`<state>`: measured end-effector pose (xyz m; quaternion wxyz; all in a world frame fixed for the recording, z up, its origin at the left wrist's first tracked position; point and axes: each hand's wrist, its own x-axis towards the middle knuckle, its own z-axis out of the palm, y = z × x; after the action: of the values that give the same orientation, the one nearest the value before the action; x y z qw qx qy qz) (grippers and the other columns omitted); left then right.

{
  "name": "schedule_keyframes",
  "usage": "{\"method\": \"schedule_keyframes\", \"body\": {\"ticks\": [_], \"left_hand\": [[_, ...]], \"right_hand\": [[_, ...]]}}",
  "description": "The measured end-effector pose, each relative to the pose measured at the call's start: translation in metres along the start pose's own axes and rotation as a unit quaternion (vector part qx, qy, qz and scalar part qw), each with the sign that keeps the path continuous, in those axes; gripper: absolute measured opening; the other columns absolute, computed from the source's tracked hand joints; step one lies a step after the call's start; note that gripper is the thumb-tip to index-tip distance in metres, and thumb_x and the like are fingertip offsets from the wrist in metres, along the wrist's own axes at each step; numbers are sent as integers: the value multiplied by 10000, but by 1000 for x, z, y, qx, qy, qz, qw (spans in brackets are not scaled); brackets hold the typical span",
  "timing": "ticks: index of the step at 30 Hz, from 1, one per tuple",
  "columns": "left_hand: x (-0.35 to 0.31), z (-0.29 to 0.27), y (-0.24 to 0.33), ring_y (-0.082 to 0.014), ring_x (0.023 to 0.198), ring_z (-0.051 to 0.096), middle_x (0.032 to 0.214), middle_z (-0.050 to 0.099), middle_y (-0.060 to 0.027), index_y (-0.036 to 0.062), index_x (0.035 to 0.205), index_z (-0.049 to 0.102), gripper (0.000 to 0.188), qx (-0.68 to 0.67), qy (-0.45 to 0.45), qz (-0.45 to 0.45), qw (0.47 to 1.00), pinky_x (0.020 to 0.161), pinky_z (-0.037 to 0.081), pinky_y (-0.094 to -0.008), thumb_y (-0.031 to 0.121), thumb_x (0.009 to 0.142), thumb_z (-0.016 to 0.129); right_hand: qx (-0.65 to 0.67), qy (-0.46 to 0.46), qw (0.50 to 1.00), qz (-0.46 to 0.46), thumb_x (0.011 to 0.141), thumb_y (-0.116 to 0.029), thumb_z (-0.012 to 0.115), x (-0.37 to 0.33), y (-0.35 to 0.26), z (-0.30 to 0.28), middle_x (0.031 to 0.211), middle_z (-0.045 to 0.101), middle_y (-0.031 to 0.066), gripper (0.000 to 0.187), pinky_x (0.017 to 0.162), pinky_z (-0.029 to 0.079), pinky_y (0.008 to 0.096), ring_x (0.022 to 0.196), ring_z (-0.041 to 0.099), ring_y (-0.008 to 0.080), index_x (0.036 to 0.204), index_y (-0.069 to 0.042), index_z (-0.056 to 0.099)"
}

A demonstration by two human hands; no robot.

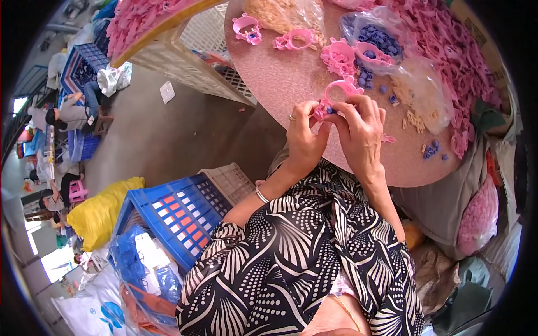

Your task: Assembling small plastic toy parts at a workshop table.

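Over the near part of the round pink table (274, 84), both hands meet at one pink plastic ring-shaped part (343, 84). My left hand (305, 134) is closed on its narrow end. With fingers pinched, my right hand (361, 126) presses a small blue piece (330, 110) against that end; the fingertips partly cover it. Similar pink parts (339, 57) lie beyond the hands, one (246, 29) near the far left edge. A clear bag of blue pieces (376, 38) stands behind, and loose beige pieces (413, 120) spill from another bag (431, 84) at right.
A large heap of pink parts (448, 53) covers the table's right side. Cream crates (190, 61) stand left of the table. A blue crate (168, 215) and a yellow sack (103, 213) are by my left arm. Other people (73, 112) sit far left.
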<state>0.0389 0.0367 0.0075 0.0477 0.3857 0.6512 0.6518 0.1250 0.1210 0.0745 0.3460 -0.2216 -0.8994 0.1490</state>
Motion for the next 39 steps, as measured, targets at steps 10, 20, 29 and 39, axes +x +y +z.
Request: {"method": "schedule_keyframes", "body": {"ticks": [10, 20, 29, 39], "left_hand": [[-4, 1, 10, -252, 803, 593, 1025, 585, -153, 7, 1126, 521, 362, 15, -22, 48, 998, 658, 495, -329, -37, 796, 663], [-10, 8, -1, -271, 938, 635, 1079, 566, -162, -12, 1130, 486, 389, -121, -1, -78, 990, 775, 563, -309, -15, 799, 690], [-8, 3, 6, -197, 1010, 642, 1171, 594, -185, -25, 1087, 478, 328, 4, -20, 1, 1000, 824, 563, -297, -40, 829, 681], [-6, 1, 9, -358, 913, 621, 1051, 597, -213, -1, 1039, 495, 323, 66, -38, 141, 987, 720, 532, -386, -39, 789, 696]], "right_hand": [[-64, -13, 996, 57, 699, -206, 768, -4, -4, -2, 988, 576, 61, 249, 828, 359, 379, 955, 544, 236, 898, -95, 666], [-46, 33, 997, 43, 677, -215, 800, -2, 3, -18, 897, 602, 40, 227, 787, 370, 353, 888, 573, 218, 833, -99, 682], [-46, 6, 997, 60, 700, -178, 767, -6, -3, -1, 839, 579, 35, 144, 763, 361, 371, 857, 558, 225, 776, -89, 682], [-65, -76, 985, 139, 715, -206, 769, -1, 2, -9, 846, 599, 65, 170, 761, 354, 376, 850, 576, 252, 769, -65, 692]]}}
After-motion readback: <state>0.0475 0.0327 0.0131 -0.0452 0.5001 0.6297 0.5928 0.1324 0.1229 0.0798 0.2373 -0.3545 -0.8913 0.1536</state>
